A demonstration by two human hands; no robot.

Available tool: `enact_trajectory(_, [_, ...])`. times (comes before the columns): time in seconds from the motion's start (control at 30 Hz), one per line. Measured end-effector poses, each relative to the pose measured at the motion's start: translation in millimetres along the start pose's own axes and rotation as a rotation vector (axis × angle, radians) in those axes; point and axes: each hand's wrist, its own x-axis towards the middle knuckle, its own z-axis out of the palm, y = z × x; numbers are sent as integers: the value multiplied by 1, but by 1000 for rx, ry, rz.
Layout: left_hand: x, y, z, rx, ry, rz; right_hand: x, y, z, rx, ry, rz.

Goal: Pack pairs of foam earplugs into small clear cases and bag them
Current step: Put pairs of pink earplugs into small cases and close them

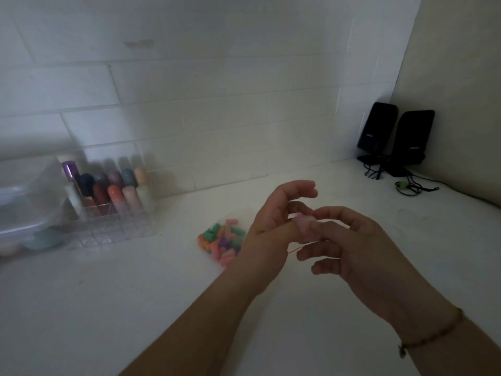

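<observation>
Small pale-pink object (pixel 303 226), probably a clear case with earplugs inside, held above the counter between both hands, too blurred to say whether lid is open or closed. Long axis seemingly running top to bottom in the head view, though motion blur makes that uncertain. Pinched from the right by the thumb and forefinger of the right hand (pixel 352 245), remaining fingers (pixel 320 252) loosely curled beneath and holding nothing else. Met from the left by the left hand (pixel 271 226), thumb side pressed to the object, upper fingers arched above it with a narrow gap, not wrapped round. Thin red line (pixel 294 250) showing just below the object, between the two hands; possibly a bag's seal strip or a cord, cannot tell which. Both hands equally close, object lying right at the fingertips of each, so next move likely a matter of pressing or closing rather than reaching. Just behind the left wrist, on the white counter (pixel 135 294), a clear bag of loose coloured earplugs (pixel 222 240), flat and well within reach of the left hand. Farther left, a clear compartment organiser (pixel 113 213) holding upright pastel capsule-shaped cases, with a translucent lidded box (pixel 24 196) beside it. Far right corner against the wall, two black speakers (pixel 395 137) with cables trailing.
</observation>
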Motion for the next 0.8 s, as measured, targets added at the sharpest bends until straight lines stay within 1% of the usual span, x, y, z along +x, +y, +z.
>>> enact_trajectory(0.07, [-1,-2,-2,130,33,-4,1,0,-2,-47,36,-52])
enact_trajectory(0.1, [-1,-3,-3,236,52,12,2,0,-3,-73,64,-86])
enact_trajectory(0.17, [-1,-6,-6,480,63,85,4,1,-6,-114,114,-141])
enact_trajectory(0.2, [-1,-7,-6,543,62,119,5,2,-8,-118,129,-158])
enact_trajectory(0.37, [-1,-6,-5,523,104,171,6,0,-12,-164,110,-181])
enact_trajectory(0.5, [0,-4,-6,603,152,182,10,-2,-18,-298,122,-228])
enact_trajectory(0.57, [1,-3,-7,614,155,167,14,-2,-21,-293,110,-233])
enact_trajectory(0.63, [3,-4,-10,704,148,133,27,-6,-26,-300,116,-221])
enact_trajectory(0.73, [3,-7,-17,911,173,66,67,-16,-43,-273,222,-155])
enact_trajectory(0.8, [4,-9,-21,1026,209,78,100,-16,-54,-332,285,-84])
